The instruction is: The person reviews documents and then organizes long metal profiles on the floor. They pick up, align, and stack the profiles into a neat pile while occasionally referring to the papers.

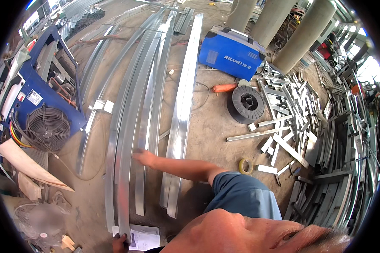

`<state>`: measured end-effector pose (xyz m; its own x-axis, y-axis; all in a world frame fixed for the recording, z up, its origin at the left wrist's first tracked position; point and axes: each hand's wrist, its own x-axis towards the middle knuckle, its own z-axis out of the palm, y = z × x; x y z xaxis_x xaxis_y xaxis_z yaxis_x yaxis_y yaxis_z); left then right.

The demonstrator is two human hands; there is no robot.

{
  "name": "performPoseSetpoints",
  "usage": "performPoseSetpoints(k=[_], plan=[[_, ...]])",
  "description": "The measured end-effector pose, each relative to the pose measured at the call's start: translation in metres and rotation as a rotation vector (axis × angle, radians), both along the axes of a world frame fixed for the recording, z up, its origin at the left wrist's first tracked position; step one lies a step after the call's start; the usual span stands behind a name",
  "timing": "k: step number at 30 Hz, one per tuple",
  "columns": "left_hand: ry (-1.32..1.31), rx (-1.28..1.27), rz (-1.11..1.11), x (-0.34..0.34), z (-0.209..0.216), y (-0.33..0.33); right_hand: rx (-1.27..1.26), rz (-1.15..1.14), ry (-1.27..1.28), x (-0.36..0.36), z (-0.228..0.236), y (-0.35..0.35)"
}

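A long, shiny metal tube [128,168] runs away from me, from the lower left up toward the back. My left hand [120,243] is closed round its near end at the lower edge, partly cut off by the picture. Farther along, my right hand [145,158] reaches across from a blue-grey sleeve, its fingers drawn together at the tube's right edge. Part of those fingers is hidden. More long metal profiles [179,139] lie on both sides of the tube. White papers [145,238] lie beside my left hand, next to the tube's near end.
A blue machine housing with a fan [47,128] stands at the left. To the right are a blue welding machine [230,52], a black wire spool [245,104], a tape roll [245,166] and a heap of metal offcuts [289,114]. Stacked metal bars [333,189] line the right.
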<state>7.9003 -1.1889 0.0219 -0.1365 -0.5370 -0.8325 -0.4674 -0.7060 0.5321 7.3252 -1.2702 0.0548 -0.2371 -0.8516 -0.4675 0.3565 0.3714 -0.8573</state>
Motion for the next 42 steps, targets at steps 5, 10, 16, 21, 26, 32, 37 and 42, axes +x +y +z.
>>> performPoseSetpoints(k=[5,10,16,21,26,32,37,42], plan=[[-0.302,0.025,-0.139,-0.018,0.019,0.007,0.052,-0.016,-0.011,-0.018,-0.029,-0.012],[-0.028,0.044,0.269,0.050,0.022,0.039,0.062,-0.081,0.022,-0.008,-0.015,-0.046],[-0.131,0.049,0.181,0.018,0.083,0.045,0.051,-0.316,-0.434,-0.039,-0.005,-0.065],[-0.243,0.023,0.084,0.005,0.111,0.045,0.025,-0.331,-0.514,-0.039,0.017,-0.062],[-0.440,0.032,-0.109,-0.030,0.139,0.037,0.020,-0.395,-0.569,-0.044,-0.001,-0.064],[-0.414,-0.025,-0.151,-0.026,0.128,0.037,0.059,-0.300,-0.503,-0.045,-0.015,-0.070],[-0.544,0.076,-0.427,-0.019,0.117,0.029,0.072,-0.301,-0.490,-0.040,-0.020,-0.070],[-0.459,0.035,-0.280,0.001,0.089,0.033,0.021,-0.339,-0.529,-0.032,-0.028,-0.074]])
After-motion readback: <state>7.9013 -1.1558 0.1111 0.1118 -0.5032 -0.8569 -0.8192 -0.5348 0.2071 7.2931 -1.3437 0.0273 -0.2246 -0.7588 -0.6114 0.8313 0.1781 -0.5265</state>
